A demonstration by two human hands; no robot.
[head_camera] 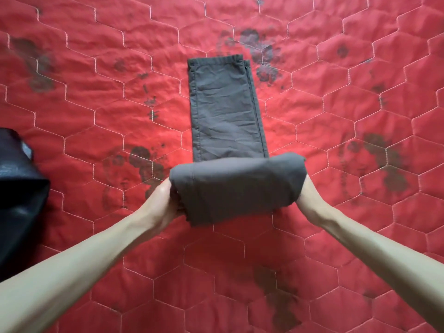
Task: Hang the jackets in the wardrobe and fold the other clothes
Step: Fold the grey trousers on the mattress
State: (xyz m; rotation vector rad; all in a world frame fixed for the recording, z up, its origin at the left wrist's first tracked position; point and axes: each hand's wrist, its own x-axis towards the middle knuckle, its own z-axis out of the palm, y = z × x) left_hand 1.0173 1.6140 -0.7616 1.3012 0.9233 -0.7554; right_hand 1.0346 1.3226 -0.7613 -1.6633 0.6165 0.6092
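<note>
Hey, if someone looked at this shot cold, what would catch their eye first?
Probably the grey trousers in the middle, lying lengthwise on the red quilted bedspread, their near end rolled into a thick bundle. The left hand and right hand grip that bundle from either side. A black garment sits at the left edge, and dark blotches mark the bedspread.

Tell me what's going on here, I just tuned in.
A person is folding grey trousers on a red quilted bedspread. The left hand and right hand grip the two ends of the near part, which is lifted and doubled over. The far part lies flat. A black garment sits at the left edge.
</note>
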